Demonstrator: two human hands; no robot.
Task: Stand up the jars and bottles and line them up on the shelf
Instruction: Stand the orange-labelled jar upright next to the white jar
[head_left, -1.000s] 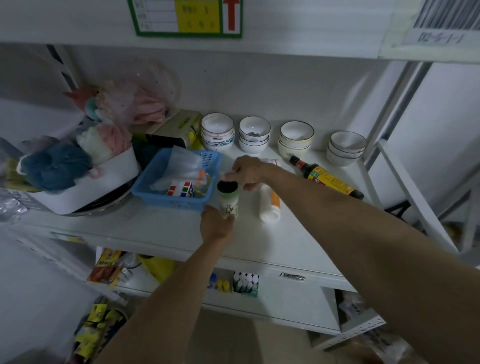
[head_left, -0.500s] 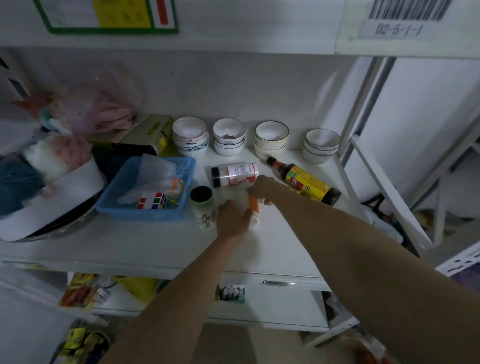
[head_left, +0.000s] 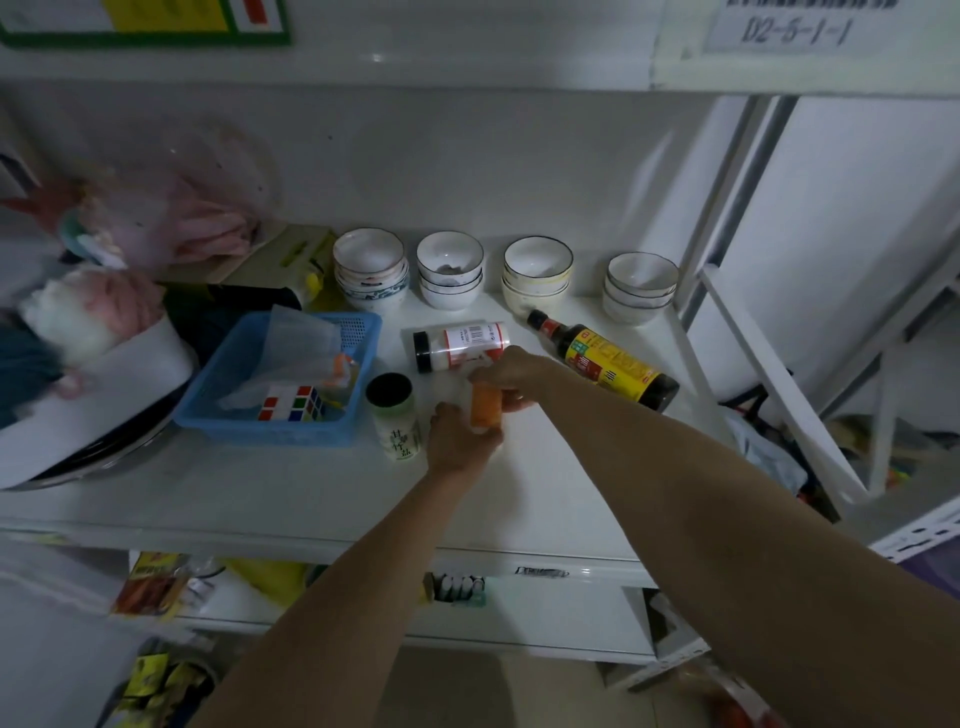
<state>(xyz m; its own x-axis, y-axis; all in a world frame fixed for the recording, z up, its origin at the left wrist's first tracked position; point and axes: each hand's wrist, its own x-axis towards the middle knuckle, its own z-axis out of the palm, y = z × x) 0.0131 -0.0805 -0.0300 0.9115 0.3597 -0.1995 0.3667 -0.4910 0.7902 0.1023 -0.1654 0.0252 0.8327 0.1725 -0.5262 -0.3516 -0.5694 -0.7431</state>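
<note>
Blue basket (head_left: 244, 415), orange-banded white bottle (head_left: 485, 408)

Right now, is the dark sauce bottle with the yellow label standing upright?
No, the dark sauce bottle lies on its side on the shelf, in front of the bowls.

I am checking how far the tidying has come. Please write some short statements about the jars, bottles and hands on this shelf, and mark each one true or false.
1. The pale green jar with the black lid stands upright beside the blue basket. True.
2. The dark sauce bottle stands upright. False: it lies on its side in front of the bowls.
3. Both hands hold the orange-and-white bottle. True: the left hand is at its near end, the right hand at its far end.
4. The jar with the red label is in the basket. False: it lies on its side on the shelf, behind the hands.
</note>
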